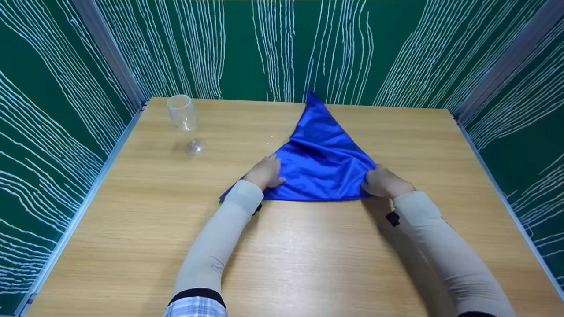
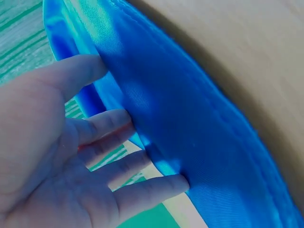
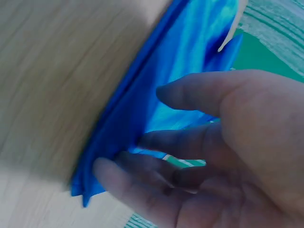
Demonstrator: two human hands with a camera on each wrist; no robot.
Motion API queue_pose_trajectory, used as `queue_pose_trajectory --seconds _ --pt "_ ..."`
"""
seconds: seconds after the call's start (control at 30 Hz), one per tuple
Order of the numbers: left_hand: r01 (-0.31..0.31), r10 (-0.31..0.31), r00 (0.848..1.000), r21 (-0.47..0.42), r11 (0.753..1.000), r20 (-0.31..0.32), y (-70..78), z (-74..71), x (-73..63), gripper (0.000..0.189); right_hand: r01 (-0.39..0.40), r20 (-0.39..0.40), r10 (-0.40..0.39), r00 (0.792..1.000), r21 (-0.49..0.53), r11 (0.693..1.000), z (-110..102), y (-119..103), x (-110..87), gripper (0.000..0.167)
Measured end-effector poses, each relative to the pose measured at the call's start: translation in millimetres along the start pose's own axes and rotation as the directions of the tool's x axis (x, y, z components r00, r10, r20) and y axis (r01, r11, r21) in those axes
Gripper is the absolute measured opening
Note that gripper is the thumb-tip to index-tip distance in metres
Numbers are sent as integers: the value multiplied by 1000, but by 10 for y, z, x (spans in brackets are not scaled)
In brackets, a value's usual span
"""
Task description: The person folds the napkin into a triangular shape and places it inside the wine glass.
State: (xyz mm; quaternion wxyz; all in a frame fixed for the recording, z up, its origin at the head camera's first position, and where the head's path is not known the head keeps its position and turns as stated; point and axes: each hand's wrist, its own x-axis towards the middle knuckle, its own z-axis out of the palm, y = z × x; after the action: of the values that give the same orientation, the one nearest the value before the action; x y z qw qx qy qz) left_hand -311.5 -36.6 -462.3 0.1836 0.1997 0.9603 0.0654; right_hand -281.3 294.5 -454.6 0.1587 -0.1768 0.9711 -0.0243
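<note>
A shiny blue cloth [image 1: 324, 163], folded into a rough triangle with its tip toward the back wall, lies creased on the table. At its left part my left hand [image 1: 266, 172] touches the fabric. The left wrist view shows that hand [image 2: 80, 147] with spread, nearly straight fingers, their tips on the cloth [image 2: 180, 123]. On the right side of the cloth is my right hand [image 1: 384, 181]. Its loosely bent fingers rest against the layered edge in the right wrist view, where the thumb [image 3: 190, 92] stands apart from the fingertips and pinches nothing.
A clear stemmed glass [image 1: 183, 115] stands upright at the back left of the wooden table [image 1: 304, 255]. Green panels [image 1: 238, 53] with white wavy lines rise behind and on both sides, joined by grey posts [image 1: 108, 46].
</note>
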Motion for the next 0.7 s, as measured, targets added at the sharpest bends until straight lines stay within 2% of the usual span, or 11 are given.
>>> queue_pose_trajectory --seconds 0.2,0.43,0.7 --pt "0 -1 1000 -68 998 -18 -113 -40 12 72 7 75 -8 997 11 1000 -19 -83 -52 27" --pt "-15 11 1000 -121 992 -29 -190 -64 54 73 -17 103 16 995 9 1000 -37 -152 -80 28" --pt "-37 24 996 -155 987 -87 -316 -86 108 65 -43 176 45 983 -15 999 -54 -337 -123 25"
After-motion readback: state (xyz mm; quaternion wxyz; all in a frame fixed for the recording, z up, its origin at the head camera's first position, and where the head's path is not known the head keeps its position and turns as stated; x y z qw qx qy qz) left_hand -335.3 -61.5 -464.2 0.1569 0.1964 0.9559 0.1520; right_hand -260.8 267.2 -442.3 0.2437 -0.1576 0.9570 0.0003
